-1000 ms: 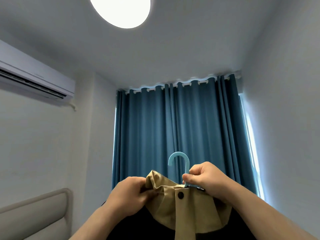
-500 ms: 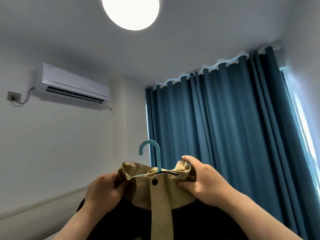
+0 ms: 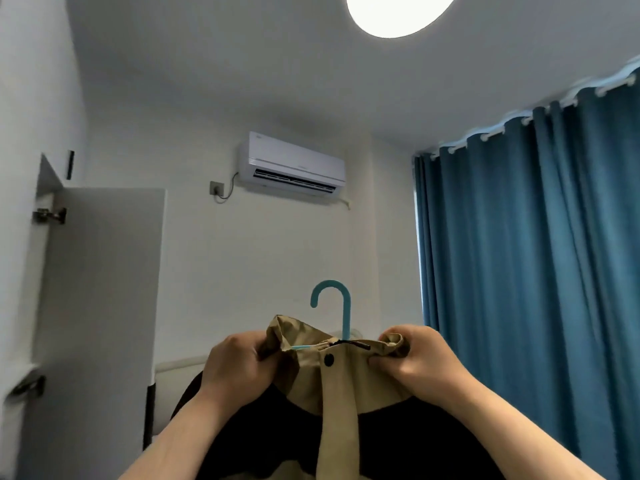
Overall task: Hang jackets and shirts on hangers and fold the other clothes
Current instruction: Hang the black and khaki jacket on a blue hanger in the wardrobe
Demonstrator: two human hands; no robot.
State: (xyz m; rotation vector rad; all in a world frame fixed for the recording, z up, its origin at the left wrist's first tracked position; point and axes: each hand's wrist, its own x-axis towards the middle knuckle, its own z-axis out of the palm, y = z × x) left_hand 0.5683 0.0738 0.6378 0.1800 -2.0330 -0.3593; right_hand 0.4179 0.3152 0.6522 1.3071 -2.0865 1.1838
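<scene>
Blue curtain (image 3: 540, 254) at 3 o'clock, open wardrobe door (image 3: 100, 306) at 9. Tan-and-black jacket (image 3: 337, 386) held up at 6, on teal hanger (image 3: 337, 306), hook upright. Left hand (image 3: 239, 363), right hand (image 3: 420, 358) each pinching collar ends.

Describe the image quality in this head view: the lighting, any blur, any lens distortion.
Head view: the ceiling lamp is blown out to pure white; the cabinet door and its hinges at the left edge are smeared by motion blur; wide-angle bending tilts the blue curtain and its rail; the hanger hook, tan collar, left hand and right hand stay fairly sharp.
</scene>
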